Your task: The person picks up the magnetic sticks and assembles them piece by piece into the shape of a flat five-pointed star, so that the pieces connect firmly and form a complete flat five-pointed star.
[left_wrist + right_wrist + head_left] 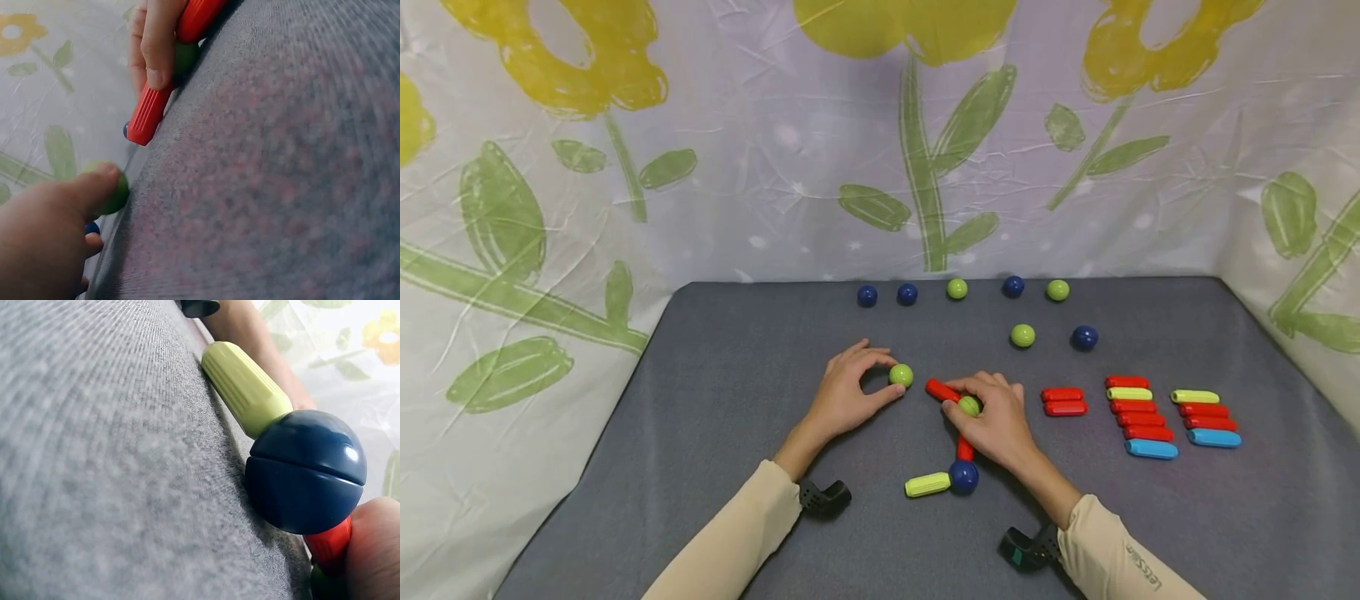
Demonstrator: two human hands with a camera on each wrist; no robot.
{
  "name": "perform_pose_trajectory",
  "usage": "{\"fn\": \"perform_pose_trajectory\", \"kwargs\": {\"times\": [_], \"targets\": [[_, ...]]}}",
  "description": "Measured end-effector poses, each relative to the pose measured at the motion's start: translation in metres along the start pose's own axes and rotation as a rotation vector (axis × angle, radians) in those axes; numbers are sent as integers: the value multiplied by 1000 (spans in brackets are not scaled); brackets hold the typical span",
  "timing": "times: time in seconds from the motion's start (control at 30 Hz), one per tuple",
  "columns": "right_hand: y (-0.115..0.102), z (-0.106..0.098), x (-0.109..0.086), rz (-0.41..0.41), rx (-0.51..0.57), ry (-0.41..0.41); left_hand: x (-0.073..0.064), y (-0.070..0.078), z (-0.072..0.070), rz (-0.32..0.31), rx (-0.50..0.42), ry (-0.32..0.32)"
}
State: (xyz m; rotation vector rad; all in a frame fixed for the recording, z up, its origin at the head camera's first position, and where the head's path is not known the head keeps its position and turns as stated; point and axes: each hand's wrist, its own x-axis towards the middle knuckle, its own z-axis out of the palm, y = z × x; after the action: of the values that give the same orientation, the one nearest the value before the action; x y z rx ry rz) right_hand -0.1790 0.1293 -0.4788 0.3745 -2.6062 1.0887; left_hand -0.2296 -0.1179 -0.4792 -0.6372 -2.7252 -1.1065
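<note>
My left hand (841, 393) pinches a loose green ball (901, 376) between thumb and fingertips. To its right, my right hand (996, 423) holds a joined toy piece at its green connector ball (970, 406), fingers over the top and thumb in front. From that ball one red rod (942, 389) points left towards the loose ball, a gap between them. A second red rod (965, 448) runs down to a dark blue grooved ball (306, 472), from which a yellow-green ribbed rod (247, 387) sticks out to the left. Part of the held ball is hidden by the fingers.
Blue balls (907, 294) and green balls (1022, 336) lie along the back of the grey table (737, 333). At the right, red rods (1065, 408), yellow-green rods (1195, 397) and light blue rods (1152, 449) lie in stacked columns. A flower-printed sheet (775, 167) hangs behind.
</note>
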Motion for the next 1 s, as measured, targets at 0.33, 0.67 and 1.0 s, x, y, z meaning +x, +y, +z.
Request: {"fn": "perform_pose_trajectory", "kwargs": {"times": [0.33, 0.67, 1.0], "targets": [[0, -1, -1, -57, 48, -44, -1, 3, 0, 21, 5, -66], [0, -1, 0, -61, 50, -51, 0, 3, 1, 38, 19, -71], [-1, -2, 0, -54, 48, -56, -1, 3, 1, 36, 15, -71]]}}
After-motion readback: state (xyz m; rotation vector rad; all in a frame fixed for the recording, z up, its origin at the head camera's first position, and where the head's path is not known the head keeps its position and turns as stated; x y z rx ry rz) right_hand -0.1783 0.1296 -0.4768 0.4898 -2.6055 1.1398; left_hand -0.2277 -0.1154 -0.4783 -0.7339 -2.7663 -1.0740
